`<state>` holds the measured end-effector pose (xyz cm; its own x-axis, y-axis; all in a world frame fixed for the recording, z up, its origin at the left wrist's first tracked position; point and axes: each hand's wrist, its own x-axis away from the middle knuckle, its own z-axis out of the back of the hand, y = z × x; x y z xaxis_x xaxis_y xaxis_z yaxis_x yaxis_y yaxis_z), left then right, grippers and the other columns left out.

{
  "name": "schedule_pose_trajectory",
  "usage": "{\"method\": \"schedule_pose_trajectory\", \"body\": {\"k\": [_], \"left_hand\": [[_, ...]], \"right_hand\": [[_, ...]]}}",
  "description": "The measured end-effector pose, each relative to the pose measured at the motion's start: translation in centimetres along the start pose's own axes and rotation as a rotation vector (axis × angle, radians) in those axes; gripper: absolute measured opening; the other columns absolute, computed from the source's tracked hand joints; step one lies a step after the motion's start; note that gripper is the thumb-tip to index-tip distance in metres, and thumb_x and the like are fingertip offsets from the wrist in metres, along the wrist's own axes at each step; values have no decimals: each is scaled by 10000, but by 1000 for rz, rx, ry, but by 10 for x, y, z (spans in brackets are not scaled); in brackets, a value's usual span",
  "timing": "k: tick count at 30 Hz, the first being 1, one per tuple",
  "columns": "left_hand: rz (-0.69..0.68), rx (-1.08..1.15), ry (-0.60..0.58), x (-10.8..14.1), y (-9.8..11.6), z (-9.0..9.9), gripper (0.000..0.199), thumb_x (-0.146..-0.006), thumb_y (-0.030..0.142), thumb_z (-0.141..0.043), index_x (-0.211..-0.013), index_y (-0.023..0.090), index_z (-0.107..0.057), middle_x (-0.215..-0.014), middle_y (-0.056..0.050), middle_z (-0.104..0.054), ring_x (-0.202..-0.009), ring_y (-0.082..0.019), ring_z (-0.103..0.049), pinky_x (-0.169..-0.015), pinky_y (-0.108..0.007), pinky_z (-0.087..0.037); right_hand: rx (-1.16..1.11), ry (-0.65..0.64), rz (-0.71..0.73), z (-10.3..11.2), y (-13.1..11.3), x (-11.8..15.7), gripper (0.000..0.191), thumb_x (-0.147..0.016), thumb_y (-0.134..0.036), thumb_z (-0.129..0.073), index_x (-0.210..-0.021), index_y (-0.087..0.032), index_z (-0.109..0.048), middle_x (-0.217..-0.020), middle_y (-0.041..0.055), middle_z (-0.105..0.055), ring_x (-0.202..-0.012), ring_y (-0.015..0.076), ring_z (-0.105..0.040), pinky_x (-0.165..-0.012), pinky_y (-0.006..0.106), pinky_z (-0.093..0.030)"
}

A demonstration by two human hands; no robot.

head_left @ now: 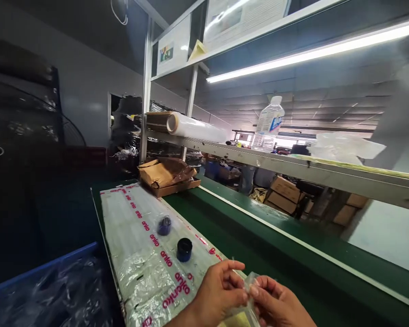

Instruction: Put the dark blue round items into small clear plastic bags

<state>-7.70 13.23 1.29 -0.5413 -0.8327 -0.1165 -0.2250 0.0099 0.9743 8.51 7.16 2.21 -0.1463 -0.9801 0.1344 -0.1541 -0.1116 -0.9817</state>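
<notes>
**Fingertips at work on a clear bag (252,278)**

My left hand (221,290) holds the bag's near-left edge between thumb and curled fingers, the forefinger sticking out free. My right hand (276,302) pinches the other side, thumb on top. I judge I'm handling the edge of the film, perhaps parting or straightening it; the next move calls for a light grip from both hands, so that it doesn't slip.

The bag is held up in front of me, at the table's right edge. Its long axis seems to run from my fingertips down toward me, the upper end pointing away. Which end is open I can't tell. Something yellow (236,320) shows below, inside or under it.

Beyond my left hand, a dark blue jar (184,250) stands on the printed sheet (119,227), with a wrapped purple one (164,225) just past it. Farther off lies a cardboard tray (182,187).
</notes>
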Motion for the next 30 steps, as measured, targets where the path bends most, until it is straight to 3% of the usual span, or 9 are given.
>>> {"method": "schedule_pose_trajectory", "body": {"k": [3, 6, 8, 12, 15, 17, 23, 27, 30], "left_hand": [[-85, -228, 162, -3, 1, 38, 511, -668, 178, -629, -1177, 141, -620, -749, 26, -606, -614, -136, -580, -624, -270, -477], [-220, -517, 298, -8, 7, 77, 488, -715, 118, -582, -1184, 218, -670, -830, 1, -652, -729, -178, -593, -770, -332, -479], [-298, -667, 331, -13, 13, 99, 454, -762, 118, -552, -1166, 270, -695, -924, -11, -684, -832, -208, -614, -875, -377, -463], [-362, -835, 390, -24, 25, 123, 487, -830, 143, -515, -1292, 262, -614, -1026, -20, -690, -835, -208, -637, -862, -386, -503], [-372, -887, 416, -32, 28, 124, 654, -771, 163, -650, -1401, 255, -501, -1262, -34, -635, -1009, -212, -644, -918, -367, -527], [-359, -909, 421, -37, 28, 124, 712, -734, 154, -705, -1406, 255, -495, -1312, -33, -623, -1111, -221, -627, -976, -365, -516], [-254, -927, 547, -50, 22, 135, 568, -816, 222, -673, -1365, 205, -530, -1247, -56, -658, -846, -190, -677, -883, -374, -545], [-198, -970, 507, -58, 18, 148, 506, -778, 77, -638, -1266, 210, -629, -952, 12, -733, -705, -164, -678, -771, -306, -540], [-199, -1010, 495, -63, 18, 154, 538, -770, 2, -612, -1264, 215, -635, -914, 26, -737, -722, -150, -690, -739, -266, -536]], "right_hand": [[423, 21, 156, -15, -1, -26, 338, -758, -529, -715, -740, -215, -592, -581, -22, -564, -546, 163, -527, -496, 248, -364], [945, 96, 423, -32, -5, -51, 149, -821, -358, -552, -749, -239, -605, -661, -1, -598, -592, 188, -535, -559, 288, -336], [1069, 126, 526, -46, -8, -68, 166, -840, -325, -489, -765, -241, -611, -785, 29, -629, -625, 202, -533, -593, 316, -292], [1069, 142, 586, -77, -12, -98, 214, -896, -325, -409, -813, -241, -586, -858, 55, -648, -707, 241, -579, -630, 333, -311], [1025, 124, 586, -92, -10, -114, 186, -904, -338, -433, -817, -245, -569, -810, 41, -664, -748, 248, -614, -658, 329, -374], [998, 100, 594, -97, -8, -119, 189, -905, -358, -439, -815, -248, -565, -803, 33, -663, -737, 242, -616, -661, 330, -398], [944, 52, 631, -103, -3, -126, 208, -896, -387, -426, -828, -257, -573, -841, 31, -669, -747, 243, -622, -679, 344, -420], [900, 59, 628, -107, 1, -134, 220, -893, -414, -433, -828, -258, -575, -822, 23, -675, -752, 247, -630, -682, 345, -435], [864, 111, 629, -106, 6, -145, 251, -899, -439, -418, -853, -254, -581, -832, 35, -682, -778, 264, -641, -702, 358, -445]]}}
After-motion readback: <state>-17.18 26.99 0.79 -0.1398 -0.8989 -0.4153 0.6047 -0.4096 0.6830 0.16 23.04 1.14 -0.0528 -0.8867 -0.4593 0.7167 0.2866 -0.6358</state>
